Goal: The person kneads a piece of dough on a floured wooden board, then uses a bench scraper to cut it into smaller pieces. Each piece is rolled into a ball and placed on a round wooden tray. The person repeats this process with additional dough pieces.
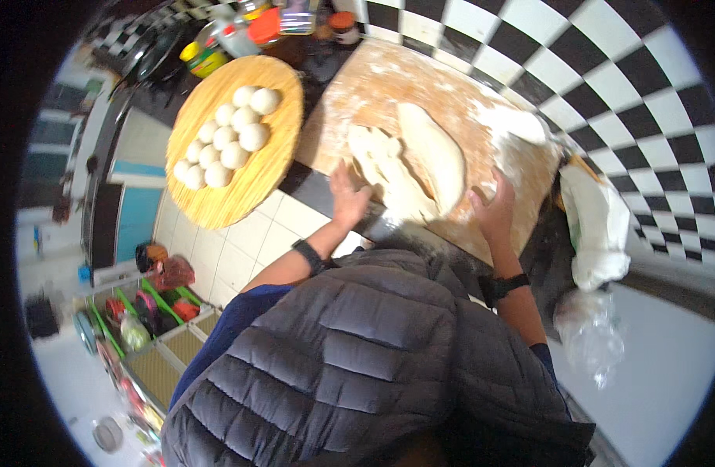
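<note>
Two long pieces of pale dough lie side by side on a floured wooden board (386,70). The nearer one, a rough, lumpy dough strip (386,169), has an uneven surface. Beyond it is a smoother, thicker dough log (433,154). My left hand (350,197) is at the board's near edge, just left of the rough strip, fingers spread and nothing held. On the other side, my right hand (496,210) hovers over or rests on the board to the right of the log, thumb and fingers apart; whether it touches the wood I cannot tell.
A round yellow tray (246,198) carrying several white dough balls (224,138) overhangs the counter at left. Loose flour (503,122) is heaped at the board's far right. A white bag (594,233) stands right of the board. Jars and bottles (264,26) crowd the back.
</note>
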